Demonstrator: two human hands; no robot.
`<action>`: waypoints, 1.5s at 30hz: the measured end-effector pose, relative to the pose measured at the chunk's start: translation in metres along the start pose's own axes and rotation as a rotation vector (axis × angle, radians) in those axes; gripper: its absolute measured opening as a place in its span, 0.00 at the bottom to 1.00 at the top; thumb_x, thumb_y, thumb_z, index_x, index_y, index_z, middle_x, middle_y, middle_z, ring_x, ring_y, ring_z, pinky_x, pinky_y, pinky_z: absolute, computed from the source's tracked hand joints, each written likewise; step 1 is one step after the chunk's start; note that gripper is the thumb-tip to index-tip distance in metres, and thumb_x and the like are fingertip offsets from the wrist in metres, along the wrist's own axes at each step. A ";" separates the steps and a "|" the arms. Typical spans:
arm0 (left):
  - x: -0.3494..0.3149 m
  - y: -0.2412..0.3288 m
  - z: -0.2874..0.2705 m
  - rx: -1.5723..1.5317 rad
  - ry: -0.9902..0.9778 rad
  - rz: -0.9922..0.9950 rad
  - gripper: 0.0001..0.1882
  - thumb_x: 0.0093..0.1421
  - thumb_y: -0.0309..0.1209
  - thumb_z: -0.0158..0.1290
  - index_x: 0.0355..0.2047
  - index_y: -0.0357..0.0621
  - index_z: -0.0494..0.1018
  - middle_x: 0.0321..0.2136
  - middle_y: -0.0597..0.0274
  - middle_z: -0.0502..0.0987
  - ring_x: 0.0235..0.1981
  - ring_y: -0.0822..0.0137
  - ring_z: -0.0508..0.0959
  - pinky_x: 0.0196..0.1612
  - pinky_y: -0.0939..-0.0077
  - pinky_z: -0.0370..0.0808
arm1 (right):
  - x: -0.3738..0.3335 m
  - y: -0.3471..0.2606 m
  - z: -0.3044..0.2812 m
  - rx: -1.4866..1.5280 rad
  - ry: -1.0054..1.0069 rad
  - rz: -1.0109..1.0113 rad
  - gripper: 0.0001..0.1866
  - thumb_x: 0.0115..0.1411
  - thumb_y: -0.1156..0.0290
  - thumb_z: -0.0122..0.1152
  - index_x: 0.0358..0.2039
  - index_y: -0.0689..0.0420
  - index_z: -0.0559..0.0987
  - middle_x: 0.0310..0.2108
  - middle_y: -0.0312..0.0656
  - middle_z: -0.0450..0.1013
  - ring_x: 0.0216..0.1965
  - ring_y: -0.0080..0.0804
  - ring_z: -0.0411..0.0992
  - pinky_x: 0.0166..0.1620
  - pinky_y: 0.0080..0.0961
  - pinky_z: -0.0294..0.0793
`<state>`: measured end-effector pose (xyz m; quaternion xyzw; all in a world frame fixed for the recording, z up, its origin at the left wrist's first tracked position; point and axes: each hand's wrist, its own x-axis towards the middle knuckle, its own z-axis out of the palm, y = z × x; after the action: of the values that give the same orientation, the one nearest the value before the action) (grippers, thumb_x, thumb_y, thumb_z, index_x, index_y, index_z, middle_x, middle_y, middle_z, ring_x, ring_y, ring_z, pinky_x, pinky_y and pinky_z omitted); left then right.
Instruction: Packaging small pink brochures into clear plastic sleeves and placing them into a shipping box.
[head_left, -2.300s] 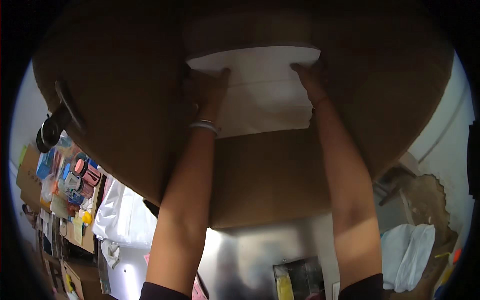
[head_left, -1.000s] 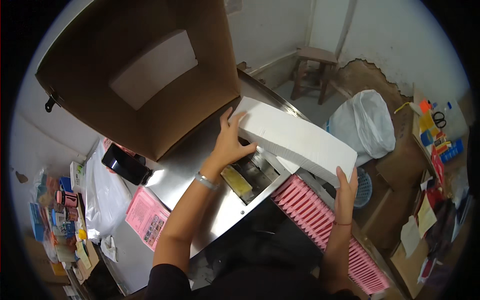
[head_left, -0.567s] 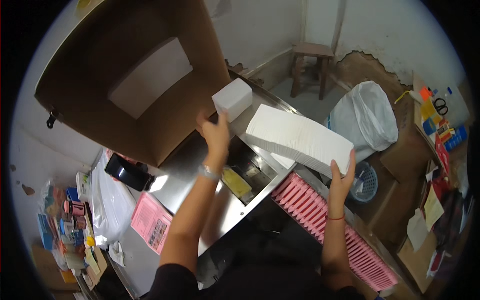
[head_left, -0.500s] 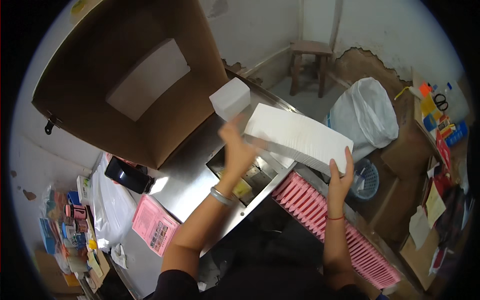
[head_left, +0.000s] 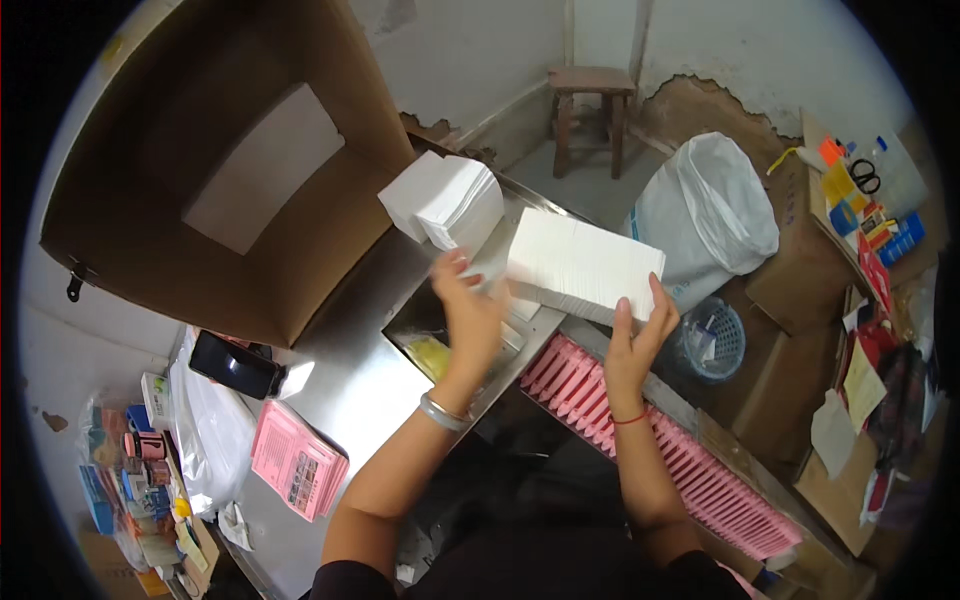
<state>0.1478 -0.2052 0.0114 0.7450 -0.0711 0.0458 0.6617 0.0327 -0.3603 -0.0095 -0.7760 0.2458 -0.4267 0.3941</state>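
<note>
A long row of white paper sheets (head_left: 588, 262), packed on edge, lies near the front of the metal table. My right hand (head_left: 638, 335) grips its right end, with the thumb in front and the fingers at the end face. Just off the row's left end, my left hand (head_left: 472, 325) is slightly blurred, its fingers apart and nothing visible in them. Beyond it, a smaller bundle of white paper (head_left: 462, 205) stands against another white paper block (head_left: 408, 193). Below my left hand is a recess (head_left: 405, 325) in the table, holding something yellow.
A large open cardboard box (head_left: 330, 215) stands at the left back. A phone (head_left: 235, 363) and pink printed cards (head_left: 298, 455) lie on the left. Folded pink pieces (head_left: 690, 475) fill a long tray at the front right. Beyond are a white sack (head_left: 705, 215), blue basket (head_left: 712, 340) and stool (head_left: 590, 85).
A bundle of paper now stands beside the white block at the back, and the row in my right hand is shorter. My view has shifted slightly.
</note>
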 end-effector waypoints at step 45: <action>-0.170 -0.002 -0.321 1.413 0.325 -0.061 0.13 0.60 0.33 0.57 0.37 0.38 0.69 0.37 0.48 0.71 0.38 0.48 0.71 0.41 0.57 0.69 | 0.022 -0.100 0.039 -0.240 -0.492 -0.786 0.12 0.57 0.73 0.62 0.41 0.63 0.82 0.36 0.45 0.70 0.40 0.42 0.68 0.44 0.34 0.69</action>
<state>-0.0112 0.1217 0.0208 0.9800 0.0956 0.1725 0.0253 0.0826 -0.3039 0.0700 -0.9282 -0.1194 -0.3155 0.1571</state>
